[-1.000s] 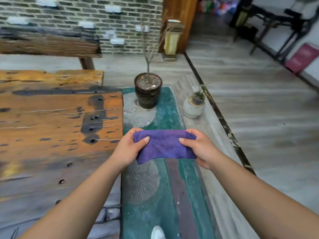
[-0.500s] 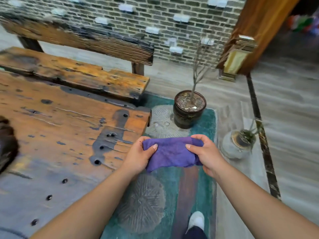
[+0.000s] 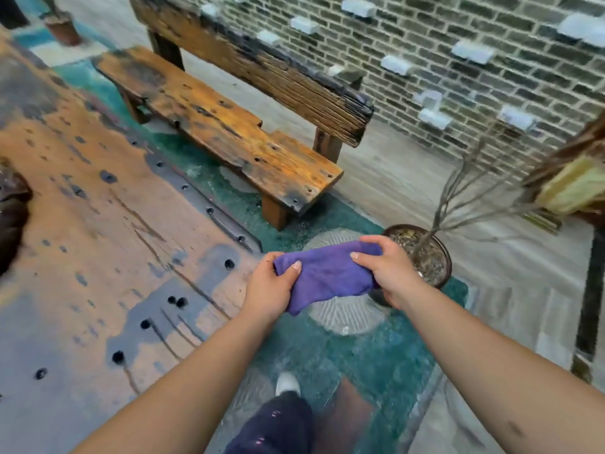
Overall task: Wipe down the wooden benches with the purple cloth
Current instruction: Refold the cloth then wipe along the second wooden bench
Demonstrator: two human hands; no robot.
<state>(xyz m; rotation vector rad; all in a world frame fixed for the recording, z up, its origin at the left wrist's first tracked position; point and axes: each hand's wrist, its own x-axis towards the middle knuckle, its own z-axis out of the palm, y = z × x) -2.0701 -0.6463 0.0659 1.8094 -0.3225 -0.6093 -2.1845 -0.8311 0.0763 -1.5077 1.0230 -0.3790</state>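
Cloth: folded purple cloth (image 3: pixel 327 276), soft and bunched, held in the air between both hands; it hangs over the green patterned floor mat (image 3: pixel 370 352), just off the near right corner of the big surface, touching neither surface nor bench.
Left hand: left hand (image 3: pixel 270 286) grips the cloth's left end, thumb on top, fingers curled underneath.
Right hand: right hand (image 3: pixel 388 271) grips the cloth's right end, thumb pressing the top, fingers wrapped round the far edge.
Surface: large weathered wooden surface (image 3: pixel 108 257), orange and grey, dotted with dark round holes; fills the left side of the view. A dark object shows at its far left edge, too blurred to identify.
Bench: long orange-stained wooden bench (image 3: pixel 229 132) with a dark, rough plank backrest (image 3: pixel 262 63); it stands beyond the surface's far edge, parallel to it, well apart from the cloth. Its right end sits on the green mat.
Pot: dark round pot (image 3: pixel 432 257) holding a bare-branched plant, on the floor just behind the right hand, partly hidden by it.
Wall: grey brick wall (image 3: pixel 458 77) with pale blocks jutting out, behind the bench.
Person: dark trouser leg and white shoe (image 3: pixel 287 383) on the mat below the forearms.
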